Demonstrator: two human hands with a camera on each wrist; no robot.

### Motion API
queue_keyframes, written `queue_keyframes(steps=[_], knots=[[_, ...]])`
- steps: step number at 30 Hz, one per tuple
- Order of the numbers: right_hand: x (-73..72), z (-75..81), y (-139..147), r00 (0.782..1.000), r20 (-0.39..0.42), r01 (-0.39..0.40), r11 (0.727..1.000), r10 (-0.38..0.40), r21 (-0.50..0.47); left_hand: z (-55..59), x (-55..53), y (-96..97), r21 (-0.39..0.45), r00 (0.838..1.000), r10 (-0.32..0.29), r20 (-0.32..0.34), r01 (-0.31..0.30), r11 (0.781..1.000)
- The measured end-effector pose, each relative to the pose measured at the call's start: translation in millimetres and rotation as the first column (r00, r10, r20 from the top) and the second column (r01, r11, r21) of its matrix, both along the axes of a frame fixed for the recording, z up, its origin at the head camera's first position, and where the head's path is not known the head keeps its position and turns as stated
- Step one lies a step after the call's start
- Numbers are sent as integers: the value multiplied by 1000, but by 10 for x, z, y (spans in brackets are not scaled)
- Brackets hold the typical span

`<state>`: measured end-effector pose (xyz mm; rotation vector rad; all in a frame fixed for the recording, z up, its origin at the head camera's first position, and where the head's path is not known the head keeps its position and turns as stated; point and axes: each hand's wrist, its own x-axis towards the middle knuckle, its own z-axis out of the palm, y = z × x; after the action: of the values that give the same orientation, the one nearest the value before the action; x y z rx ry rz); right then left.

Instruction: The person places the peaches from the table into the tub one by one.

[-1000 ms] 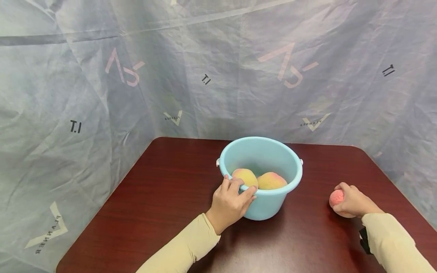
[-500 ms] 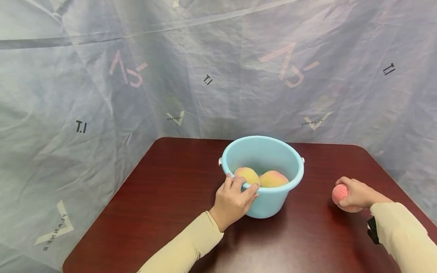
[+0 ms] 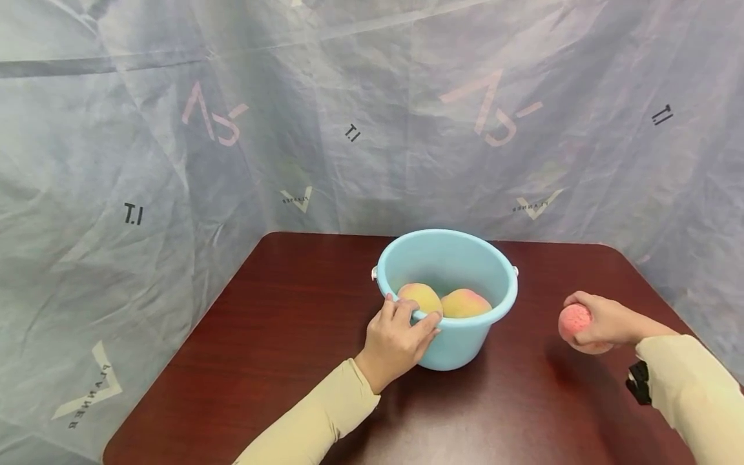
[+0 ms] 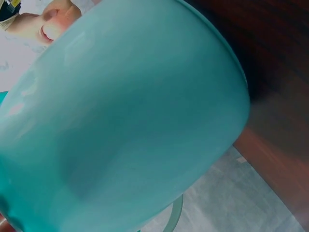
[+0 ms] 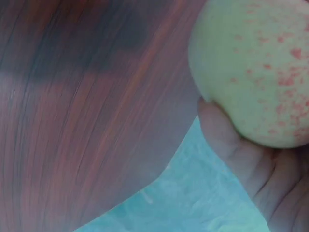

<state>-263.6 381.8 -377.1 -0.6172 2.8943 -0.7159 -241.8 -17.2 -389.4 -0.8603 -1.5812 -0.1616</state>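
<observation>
A light blue bucket (image 3: 450,345) stands on the table, with two yellow-pink peaches (image 3: 421,296) visible inside. My left hand (image 3: 392,336) grips its near-left rim, thumb outside. The bucket's wall (image 4: 135,116) fills most of the left wrist view and hides nearly all of that hand. To the right of the bucket, my right hand (image 3: 607,320) holds another peach (image 3: 574,323), pink at its left end, above the table. Close up in the right wrist view, this peach (image 5: 251,72) looks pale yellow-green with red specks, and curled fingers (image 5: 251,162) lie against its underside.
The dark red-brown wooden table (image 3: 279,310) has rounded far corners. Grey printed sheeting (image 3: 372,129) hangs behind it and along the left side. White handle mounts (image 3: 374,274) stick out at both sides of the bucket's rim.
My right hand has lifted the peach off the table, and its shadow now lies apart below. My left hand keeps its hold on the bucket's rim.
</observation>
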Motion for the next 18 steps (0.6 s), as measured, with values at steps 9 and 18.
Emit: queue_keyframes(steps=[9,18], knots=[[47,85,-135,994,-111,-16,1000,13,-27,17,4,17,-19,1000,10,16,-10,1000],[36,244,-234,986,-160,-49,999,46,-16,20,15,-16,-32,1000,16,20,-16,999]])
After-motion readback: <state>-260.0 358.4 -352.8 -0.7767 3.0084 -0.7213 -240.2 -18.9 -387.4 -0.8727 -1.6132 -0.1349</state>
